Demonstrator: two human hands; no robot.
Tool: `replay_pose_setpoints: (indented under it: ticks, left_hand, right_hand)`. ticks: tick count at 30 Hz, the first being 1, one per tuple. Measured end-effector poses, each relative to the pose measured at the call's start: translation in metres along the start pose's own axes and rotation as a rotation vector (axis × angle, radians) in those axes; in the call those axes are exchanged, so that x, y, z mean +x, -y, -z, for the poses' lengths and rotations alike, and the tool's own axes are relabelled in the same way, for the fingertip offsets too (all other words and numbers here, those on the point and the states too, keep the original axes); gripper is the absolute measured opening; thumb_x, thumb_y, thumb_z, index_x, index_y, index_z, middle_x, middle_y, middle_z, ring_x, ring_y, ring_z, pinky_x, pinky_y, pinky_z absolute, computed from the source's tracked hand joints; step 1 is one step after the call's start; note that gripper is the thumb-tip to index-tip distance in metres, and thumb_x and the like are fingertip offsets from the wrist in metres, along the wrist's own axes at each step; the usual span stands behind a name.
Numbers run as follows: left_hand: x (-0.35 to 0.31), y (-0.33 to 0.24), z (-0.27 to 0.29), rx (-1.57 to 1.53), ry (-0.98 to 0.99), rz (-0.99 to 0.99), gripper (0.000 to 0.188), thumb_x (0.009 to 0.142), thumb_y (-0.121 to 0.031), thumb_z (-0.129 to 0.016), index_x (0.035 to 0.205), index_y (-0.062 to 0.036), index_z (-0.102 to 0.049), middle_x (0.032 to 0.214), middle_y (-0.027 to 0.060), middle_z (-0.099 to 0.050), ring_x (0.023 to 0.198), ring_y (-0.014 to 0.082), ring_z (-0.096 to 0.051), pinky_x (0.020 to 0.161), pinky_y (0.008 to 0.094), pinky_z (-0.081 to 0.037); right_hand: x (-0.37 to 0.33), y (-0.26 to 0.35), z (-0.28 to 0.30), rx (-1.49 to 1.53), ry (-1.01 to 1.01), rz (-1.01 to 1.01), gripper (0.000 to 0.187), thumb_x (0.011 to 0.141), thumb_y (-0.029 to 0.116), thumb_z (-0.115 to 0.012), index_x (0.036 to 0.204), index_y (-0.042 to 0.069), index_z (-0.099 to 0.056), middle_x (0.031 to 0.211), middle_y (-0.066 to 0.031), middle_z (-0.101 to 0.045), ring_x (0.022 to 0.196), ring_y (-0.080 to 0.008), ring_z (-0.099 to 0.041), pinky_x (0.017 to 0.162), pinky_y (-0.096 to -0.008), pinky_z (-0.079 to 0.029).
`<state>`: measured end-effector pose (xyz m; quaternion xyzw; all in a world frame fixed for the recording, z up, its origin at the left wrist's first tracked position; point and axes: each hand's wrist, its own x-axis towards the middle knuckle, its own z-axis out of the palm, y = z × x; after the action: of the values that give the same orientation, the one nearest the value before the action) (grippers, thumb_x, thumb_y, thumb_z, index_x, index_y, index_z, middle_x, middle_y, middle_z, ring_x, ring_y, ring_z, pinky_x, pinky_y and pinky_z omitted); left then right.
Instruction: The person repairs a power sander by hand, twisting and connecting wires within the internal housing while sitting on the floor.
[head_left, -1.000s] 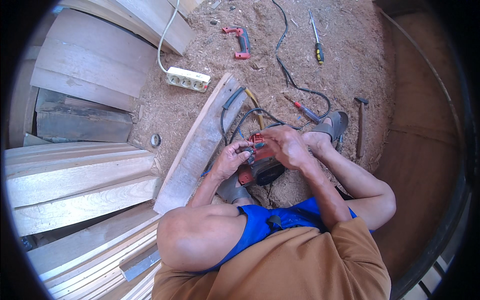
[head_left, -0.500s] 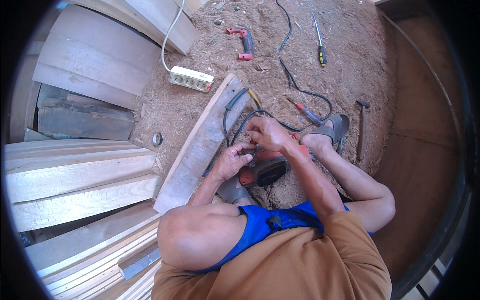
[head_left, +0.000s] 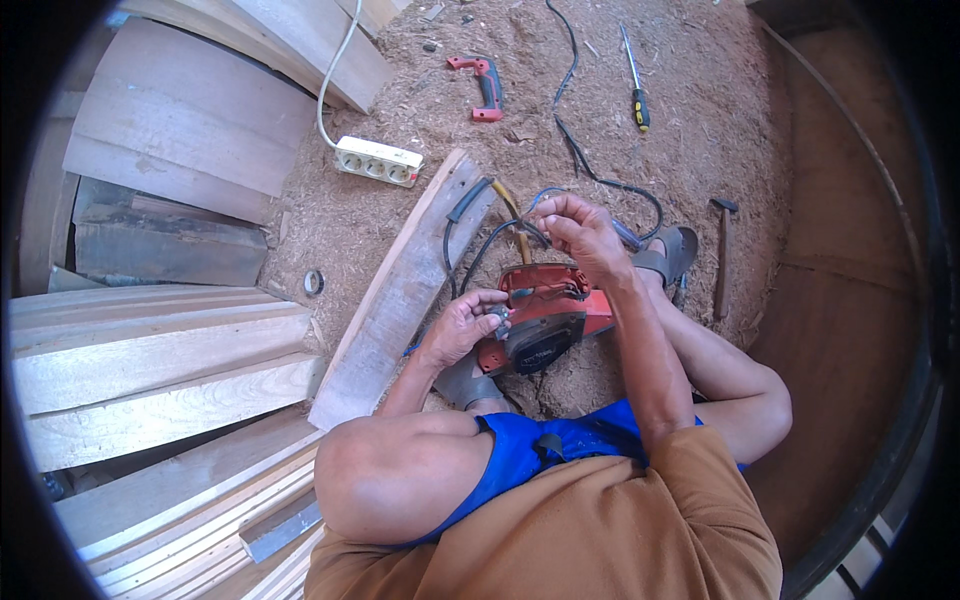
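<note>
A red and black electric planer lies between my legs, its handle housing opened, with thin wires inside. My left hand, at its left side, pinches a small dark switch-like part. Raised above the planer's far end, my right hand has its thumb and fingers pinched together near a thin blue wire; what they hold is too small to make out. A black power cord with a yellow section runs from the opened housing. The loose red and black handle cover lies farther off on the ground.
A wooden plank lies left of the planer, near a white power strip. Beyond are a long screwdriver and, to the right, a hammer. A tape roll sits by stacked boards. Sawdust covers the ground.
My right hand has lifted away from the planer, up and to the right, uncovering the opened housing. My left hand stays nearly in place with the small part.
</note>
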<state>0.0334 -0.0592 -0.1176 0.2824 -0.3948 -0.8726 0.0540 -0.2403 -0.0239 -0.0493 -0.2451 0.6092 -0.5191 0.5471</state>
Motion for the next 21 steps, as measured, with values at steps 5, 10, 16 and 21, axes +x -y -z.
replay_pose_setpoints:
  ticks: [5, 10, 16, 21]
  left_hand:
    - [0.000, 0.000, 0.000, -0.002, 0.003, -0.005, 0.044, 0.097, -0.014, -0.067, 0.136, 0.0000, -0.052, 0.110, 0.0070, -0.068, 0.101, 0.0123, -0.066, 0.092, 0.0277, -0.054]
    - [0.000, -0.001, -0.001, 0.003, -0.008, -0.008, 0.043, 0.098, -0.014, -0.067, 0.136, -0.0002, -0.052, 0.110, 0.0071, -0.068, 0.100, 0.0124, -0.066, 0.092, 0.0274, -0.054]
    - [0.000, -0.001, -0.001, -0.001, 0.007, 0.003, 0.044, 0.097, -0.013, -0.067, 0.136, -0.0015, -0.052, 0.112, 0.0091, -0.067, 0.101, 0.0161, -0.067, 0.092, 0.0310, -0.055]
    - [0.000, -0.001, -0.001, 0.007, -0.016, -0.002, 0.043, 0.097, -0.012, -0.067, 0.136, -0.0012, -0.051, 0.110, 0.0088, -0.068, 0.101, 0.0160, -0.067, 0.092, 0.0308, -0.055]
  right_hand:
    - [-0.003, 0.005, 0.008, 0.102, 0.078, 0.017, 0.020, 0.092, 0.006, -0.068, 0.111, 0.001, -0.066, 0.097, 0.0000, -0.067, 0.087, -0.0059, -0.060, 0.077, -0.0234, -0.051]
    - [-0.004, 0.001, 0.010, 0.087, 0.053, 0.035, 0.026, 0.093, 0.008, -0.069, 0.116, 0.000, -0.062, 0.101, -0.0012, -0.067, 0.090, -0.0074, -0.062, 0.079, -0.0228, -0.052]
    - [0.000, -0.014, 0.023, -0.075, -0.070, 0.040, 0.026, 0.092, 0.005, -0.068, 0.116, -0.002, -0.061, 0.096, -0.0024, -0.068, 0.089, -0.0075, -0.062, 0.079, -0.0225, -0.051]
    - [-0.004, -0.008, 0.027, -0.102, -0.115, 0.029, 0.022, 0.092, 0.005, -0.066, 0.113, -0.001, -0.064, 0.093, -0.0008, -0.068, 0.085, -0.0061, -0.059, 0.075, -0.0213, -0.047]
